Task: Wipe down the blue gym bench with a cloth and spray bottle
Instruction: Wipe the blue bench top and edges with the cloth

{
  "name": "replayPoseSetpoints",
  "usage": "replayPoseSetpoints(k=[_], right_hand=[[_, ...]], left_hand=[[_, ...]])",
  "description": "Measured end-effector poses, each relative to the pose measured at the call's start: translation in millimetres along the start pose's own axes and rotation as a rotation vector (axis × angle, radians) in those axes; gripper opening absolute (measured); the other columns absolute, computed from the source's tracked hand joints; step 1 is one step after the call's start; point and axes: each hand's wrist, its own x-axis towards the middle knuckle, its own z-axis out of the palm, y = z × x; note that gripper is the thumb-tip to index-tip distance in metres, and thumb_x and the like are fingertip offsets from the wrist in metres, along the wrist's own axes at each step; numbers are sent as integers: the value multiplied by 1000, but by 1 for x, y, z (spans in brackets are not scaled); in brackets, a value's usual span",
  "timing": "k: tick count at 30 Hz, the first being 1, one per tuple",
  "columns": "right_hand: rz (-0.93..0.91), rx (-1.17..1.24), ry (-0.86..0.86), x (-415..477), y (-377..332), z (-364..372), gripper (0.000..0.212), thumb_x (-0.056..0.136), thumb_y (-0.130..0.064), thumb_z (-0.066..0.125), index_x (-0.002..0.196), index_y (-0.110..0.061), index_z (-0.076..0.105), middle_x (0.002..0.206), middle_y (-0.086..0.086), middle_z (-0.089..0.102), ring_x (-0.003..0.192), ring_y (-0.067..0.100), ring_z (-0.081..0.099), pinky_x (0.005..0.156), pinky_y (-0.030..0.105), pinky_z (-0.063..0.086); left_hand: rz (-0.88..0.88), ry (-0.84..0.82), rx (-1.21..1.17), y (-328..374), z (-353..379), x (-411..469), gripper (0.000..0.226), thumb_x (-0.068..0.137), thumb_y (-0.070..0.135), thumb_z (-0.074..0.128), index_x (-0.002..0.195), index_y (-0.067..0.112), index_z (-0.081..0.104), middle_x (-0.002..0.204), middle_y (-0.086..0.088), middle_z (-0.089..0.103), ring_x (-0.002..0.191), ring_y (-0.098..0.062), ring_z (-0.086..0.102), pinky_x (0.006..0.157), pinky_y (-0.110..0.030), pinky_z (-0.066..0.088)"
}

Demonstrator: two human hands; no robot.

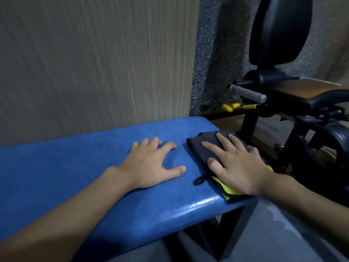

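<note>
Soft, limp cloth [207, 146] lies at the blue counter's [75, 167] right end, pressed flat under the spread right grip [239, 167]. The left grip [149, 163] rests spread beside it. Broad palm pressure probably suits it best.

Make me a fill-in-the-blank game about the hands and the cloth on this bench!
1. The right hand presses flat on a grey cloth with a ____ lining.
2. The left hand rests bare on the ____ bench.
3. The cloth's small black loop sticks out toward the ____ hand.
Missing words: yellow, blue, left.
</note>
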Motion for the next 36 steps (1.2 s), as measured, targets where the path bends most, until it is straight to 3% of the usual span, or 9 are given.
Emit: replayPoseSetpoints(k=[4,10,14,25,31,36], right_hand=[[25,-39,17,-19,-3,2,87,64,-70,-13,149,-57,-1,166,-9,-2,153,21,-6,117,56,16],[47,-31,21,8,-9,-3,82,70,-72,-2,149,-55,9,164,-8,7,151,22,3,113,58,22],[44,-45,12,47,-11,-2,58,92,-63,19,149,-52,13,162,-5,12,150,26,8,111,63,23],[143,41,-8,181,-31,-7,62,92,-62,21,151,-43,22,159,5,24,142,40,24,102,63,27],[101,42,-34,157,-23,-3,60,95,-59,20,153,-46,15,166,0,9,151,34,7,109,66,16],[29,17,-23,87,-13,-2,62,90,-60,16,152,-50,14,167,-3,3,152,30,0,112,67,15]], left_hand=[[14,-11,13,-1,-1,3,97,60,94,11,141,46,33,135,2,44,125,-23,41,102,-43,29],[34,-9,63,-1,0,7,95,63,92,12,141,42,34,134,0,44,124,-27,41,105,-46,29],[44,15,44,-4,5,5,96,63,91,7,142,44,32,136,1,44,125,-26,42,105,-44,29],[43,41,50,-2,7,5,97,61,91,4,140,42,33,131,3,44,120,-24,42,104,-43,31],[31,11,39,-1,1,2,100,60,91,6,140,37,34,130,7,45,119,-20,43,104,-40,32],[34,-9,48,-1,-1,4,101,59,92,6,137,37,37,129,6,46,120,-20,44,104,-41,33]])
